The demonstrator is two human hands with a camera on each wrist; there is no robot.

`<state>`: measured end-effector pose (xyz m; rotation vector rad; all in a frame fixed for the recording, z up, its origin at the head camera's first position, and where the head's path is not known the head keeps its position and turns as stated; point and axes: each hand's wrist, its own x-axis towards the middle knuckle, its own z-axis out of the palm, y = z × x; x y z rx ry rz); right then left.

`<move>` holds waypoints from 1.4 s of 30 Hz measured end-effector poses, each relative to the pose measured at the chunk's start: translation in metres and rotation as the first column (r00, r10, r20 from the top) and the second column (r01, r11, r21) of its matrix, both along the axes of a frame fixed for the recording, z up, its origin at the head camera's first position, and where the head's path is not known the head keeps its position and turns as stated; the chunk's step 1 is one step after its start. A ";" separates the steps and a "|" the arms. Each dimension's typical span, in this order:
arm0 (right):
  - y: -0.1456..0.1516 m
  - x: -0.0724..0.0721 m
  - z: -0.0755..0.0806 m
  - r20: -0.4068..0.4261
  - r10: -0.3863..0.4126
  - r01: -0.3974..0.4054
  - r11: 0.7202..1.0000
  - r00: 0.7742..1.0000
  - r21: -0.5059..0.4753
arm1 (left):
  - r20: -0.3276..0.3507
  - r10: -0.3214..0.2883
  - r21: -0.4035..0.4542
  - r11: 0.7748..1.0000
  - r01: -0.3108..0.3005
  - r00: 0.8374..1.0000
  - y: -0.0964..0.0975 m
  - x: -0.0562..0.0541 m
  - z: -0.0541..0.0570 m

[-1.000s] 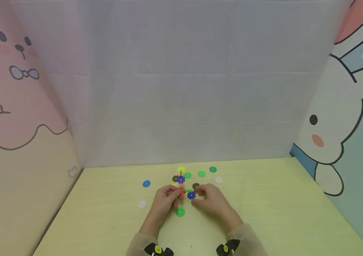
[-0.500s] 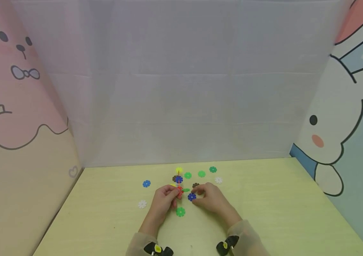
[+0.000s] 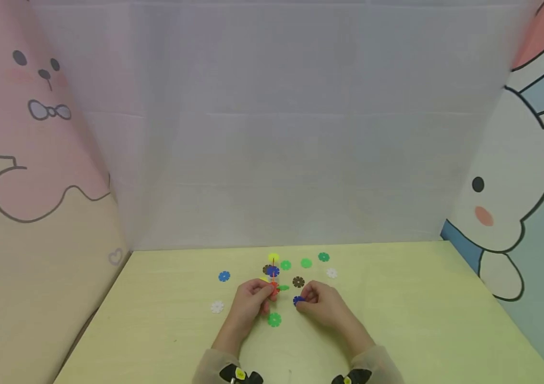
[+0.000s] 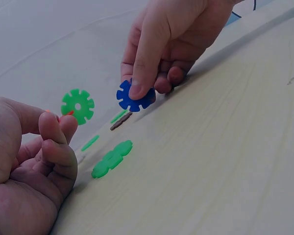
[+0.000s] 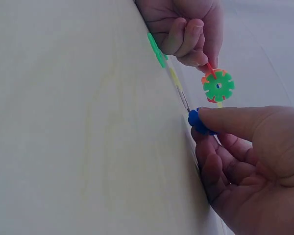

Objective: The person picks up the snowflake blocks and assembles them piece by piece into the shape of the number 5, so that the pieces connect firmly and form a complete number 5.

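Left hand [image 3: 251,300]: My thumb and fingers are pinching a red disc [image 3: 276,288], keeping it raised off the surface [image 3: 157,330].
Right hand [image 3: 322,305]: I am gripping a dark blue disc [image 4: 129,103] between thumb and fingertips, holding it apart from the red disc, at about 4 o'clock.
Joining the red disc: A second blue disc [image 3: 273,271] and a yellow disc [image 3: 273,256] are lining up toward 12 o'clock, while a green disc [image 3: 285,288] is jutting out at 3 o'clock.
Lying near my grip: A brown disc [image 3: 298,281] is resting at 12 o'clock from the dark blue disc; a bright green disc [image 3: 274,319] is resting at 6 o'clock from the red disc.
Lying off my left hand: A lighter blue disc [image 3: 224,276] is sitting at 10 o'clock, a white disc [image 3: 217,306] near 9.
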<state>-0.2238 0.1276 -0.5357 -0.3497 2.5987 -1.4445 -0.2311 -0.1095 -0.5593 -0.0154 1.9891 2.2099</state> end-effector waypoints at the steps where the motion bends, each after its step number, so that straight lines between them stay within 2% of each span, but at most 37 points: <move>1: 0.001 0.001 0.000 0.001 -0.005 0.005 1.000 1.000 -0.010 | -0.003 -0.004 -0.001 1.000 0.004 1.000 0.001 0.000 0.000; 6: 0.004 0.001 -0.001 0.023 -0.024 0.025 0.998 0.999 -0.055 | -0.008 -0.009 -0.010 1.000 0.009 1.000 0.001 -0.001 0.000; 10: 0.006 0.000 -0.006 0.099 -0.090 0.100 0.989 0.991 -0.108 | -0.012 -0.023 -0.017 1.000 0.023 1.000 0.002 -0.001 0.000; 13: 0.007 0.001 -0.010 0.165 -0.124 0.155 0.969 0.978 -0.192 | -0.014 -0.035 -0.015 0.999 0.035 0.999 0.002 -0.001 -0.001; 17: 0.009 0.001 -0.011 0.217 -0.123 0.185 0.937 0.968 -0.296 | -0.024 -0.055 -0.012 0.998 0.054 0.998 0.002 -0.002 -0.003; 25: 0.010 0.002 -0.011 0.265 -0.148 0.239 0.904 0.953 -0.355 | -0.048 -0.075 -0.006 0.997 0.075 0.996 0.002 -0.001 -0.001; 34: 0.010 0.000 -0.013 0.259 -0.062 0.169 0.894 0.964 -0.414 | -0.044 -0.073 -0.028 0.997 0.071 0.996 0.004 -0.001 -0.001; 42: 0.008 0.001 -0.012 0.254 -0.049 0.152 0.901 0.966 -0.406 | -0.037 -0.084 -0.035 0.996 0.083 0.996 0.005 0.000 0.001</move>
